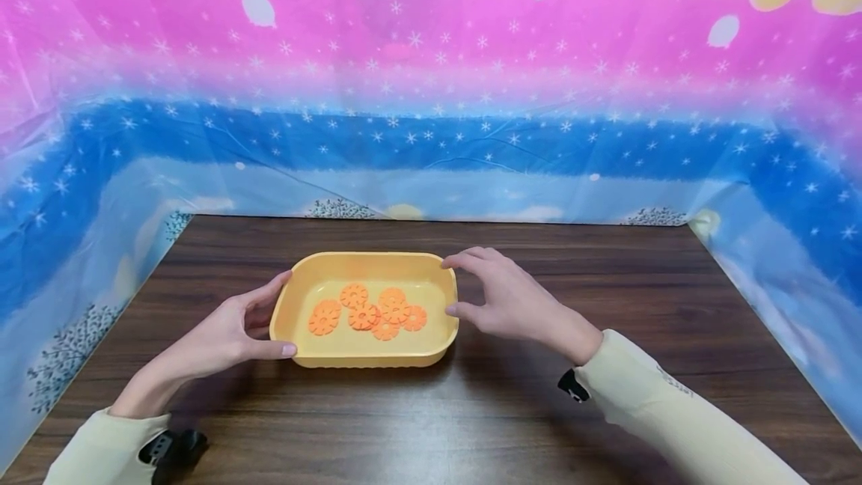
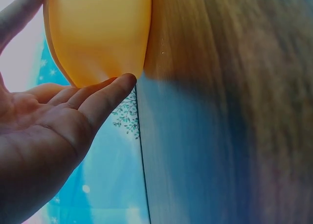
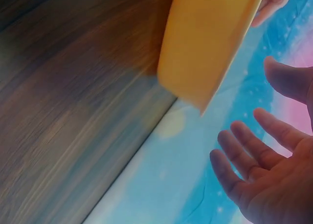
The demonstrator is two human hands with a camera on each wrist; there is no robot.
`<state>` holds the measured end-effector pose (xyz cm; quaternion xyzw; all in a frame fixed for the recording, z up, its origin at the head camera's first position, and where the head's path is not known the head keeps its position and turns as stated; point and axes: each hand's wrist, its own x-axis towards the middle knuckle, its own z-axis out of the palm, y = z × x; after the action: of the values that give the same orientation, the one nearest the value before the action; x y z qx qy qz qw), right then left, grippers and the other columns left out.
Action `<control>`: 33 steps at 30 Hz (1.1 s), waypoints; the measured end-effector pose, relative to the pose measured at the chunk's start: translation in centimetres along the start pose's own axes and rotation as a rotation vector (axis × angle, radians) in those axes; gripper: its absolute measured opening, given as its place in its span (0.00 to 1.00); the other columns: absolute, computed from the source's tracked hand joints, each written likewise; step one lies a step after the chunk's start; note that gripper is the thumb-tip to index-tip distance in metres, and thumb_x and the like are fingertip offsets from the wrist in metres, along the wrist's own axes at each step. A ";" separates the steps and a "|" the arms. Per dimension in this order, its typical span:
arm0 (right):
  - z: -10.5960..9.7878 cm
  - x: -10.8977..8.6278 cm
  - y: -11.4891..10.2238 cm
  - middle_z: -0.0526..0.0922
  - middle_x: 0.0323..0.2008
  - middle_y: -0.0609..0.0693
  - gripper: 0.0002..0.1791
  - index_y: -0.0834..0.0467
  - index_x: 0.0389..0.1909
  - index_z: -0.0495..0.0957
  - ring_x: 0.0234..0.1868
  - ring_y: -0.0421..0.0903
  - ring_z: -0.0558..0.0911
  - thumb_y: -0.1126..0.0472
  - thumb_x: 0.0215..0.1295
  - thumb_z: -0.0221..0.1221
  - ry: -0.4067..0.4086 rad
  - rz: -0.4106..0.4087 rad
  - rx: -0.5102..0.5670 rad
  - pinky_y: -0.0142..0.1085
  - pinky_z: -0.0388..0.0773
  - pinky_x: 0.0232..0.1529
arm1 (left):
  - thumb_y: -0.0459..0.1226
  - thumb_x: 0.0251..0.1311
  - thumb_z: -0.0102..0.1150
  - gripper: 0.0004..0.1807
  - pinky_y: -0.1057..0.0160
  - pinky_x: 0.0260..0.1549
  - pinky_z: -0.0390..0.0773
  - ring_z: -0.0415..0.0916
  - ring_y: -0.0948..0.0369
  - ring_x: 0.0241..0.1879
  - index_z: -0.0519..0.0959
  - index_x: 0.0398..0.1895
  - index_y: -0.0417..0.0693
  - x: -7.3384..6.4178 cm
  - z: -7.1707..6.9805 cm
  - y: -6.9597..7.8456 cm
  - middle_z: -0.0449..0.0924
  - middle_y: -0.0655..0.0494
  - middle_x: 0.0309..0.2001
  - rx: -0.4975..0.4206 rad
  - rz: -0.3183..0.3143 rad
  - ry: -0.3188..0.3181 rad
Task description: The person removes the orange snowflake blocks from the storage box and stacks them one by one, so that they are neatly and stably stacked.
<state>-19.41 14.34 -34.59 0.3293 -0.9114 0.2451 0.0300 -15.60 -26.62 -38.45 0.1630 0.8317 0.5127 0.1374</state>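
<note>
A yellow rectangular plastic basin (image 1: 373, 360) with rounded corners is in the middle of the head view. Inside it lie several orange notched plastic discs (image 1: 325, 317), some overlapping. My left hand (image 1: 218, 335) holds the basin's left end, thumb at the near corner and fingers toward the far corner. In the left wrist view, those fingers (image 2: 105, 97) lie against the basin's outer wall (image 2: 100, 33). Around the right end is my right hand (image 1: 508, 298), thumb and fingers spread. The right wrist view shows its fingers (image 3: 244, 148) apart from the basin wall (image 3: 205, 43).
The basin is over a dark wood-grain table (image 1: 404, 425). A pink and blue patterned cloth (image 1: 431, 141) hangs behind the table and along both sides. Black straps (image 1: 171, 451) are on both wrists, over pale sleeves (image 1: 673, 403).
</note>
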 end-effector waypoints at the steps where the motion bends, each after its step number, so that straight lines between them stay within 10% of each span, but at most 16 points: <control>1: 0.2 0.3 -0.2 0.80 0.63 0.48 0.32 0.55 0.67 0.80 0.64 0.50 0.77 0.53 0.64 0.75 -0.012 -0.011 0.011 0.50 0.76 0.64 | 0.36 0.60 0.78 0.62 0.56 0.56 0.82 0.69 0.37 0.70 0.43 0.87 0.42 0.0 0.0 0.0 0.54 0.30 0.79 -0.005 0.000 0.000; 33: 6.9 7.6 -3.3 0.85 0.53 0.50 0.28 0.57 0.63 0.83 0.46 0.48 0.79 0.56 0.63 0.77 -0.301 -0.016 0.124 0.35 0.75 0.46 | 0.34 0.60 0.77 0.61 0.58 0.57 0.81 0.69 0.37 0.70 0.42 0.87 0.42 -0.1 0.0 -0.2 0.54 0.29 0.79 -0.053 0.023 -0.005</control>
<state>-22.61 4.47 -37.59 0.3709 -0.8860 0.2485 -0.1253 -15.51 -26.73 -38.66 0.1702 0.8156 0.5355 0.1379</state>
